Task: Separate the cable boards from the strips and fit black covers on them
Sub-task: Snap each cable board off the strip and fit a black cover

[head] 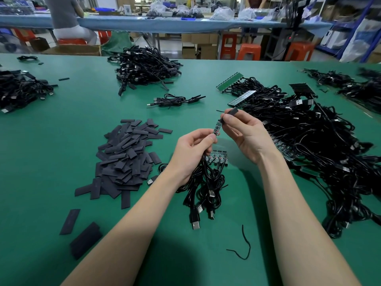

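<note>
At the frame's centre, the left hand pinches a small cable board upright, its cables trailing onto the green surface. The right hand's fingers pinch a black cover at the board's top end. Spare covers lie heaped left of centre.

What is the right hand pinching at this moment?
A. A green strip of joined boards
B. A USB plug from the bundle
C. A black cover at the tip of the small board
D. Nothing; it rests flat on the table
C: the right hand pinches a black cover at the upper end of the small board, whose lower end the left hand holds along with a cable bundle.
</note>
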